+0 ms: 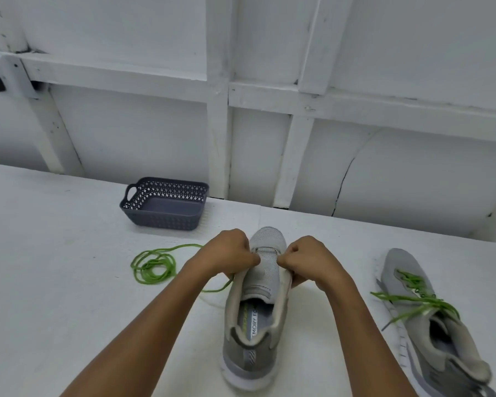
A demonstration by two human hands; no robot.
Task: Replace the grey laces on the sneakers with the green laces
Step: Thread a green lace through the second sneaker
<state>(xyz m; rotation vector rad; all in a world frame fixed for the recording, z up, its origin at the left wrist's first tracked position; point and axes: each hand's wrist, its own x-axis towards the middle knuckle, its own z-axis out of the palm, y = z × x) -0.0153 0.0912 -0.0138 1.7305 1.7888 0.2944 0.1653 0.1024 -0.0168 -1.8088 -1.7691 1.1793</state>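
A grey sneaker (pixel 255 305) stands upright in the middle of the white table, toe pointing away, with no lace visible in its eyelets. My left hand (pixel 229 253) pinches the left edge of its upper beside the tongue. My right hand (pixel 309 259) pinches the right edge. A loose green lace (pixel 152 267) lies coiled on the table to the left, and one strand runs under my left wrist toward the shoe. A second grey sneaker (pixel 430 325) lies tilted at the right, threaded with a green lace (pixel 413 296) whose ends hang loose.
A dark grey perforated basket (pixel 166 206) sits on the table (pixel 69 253) behind the lace, near the far edge. A white panelled wall rises just beyond the table.
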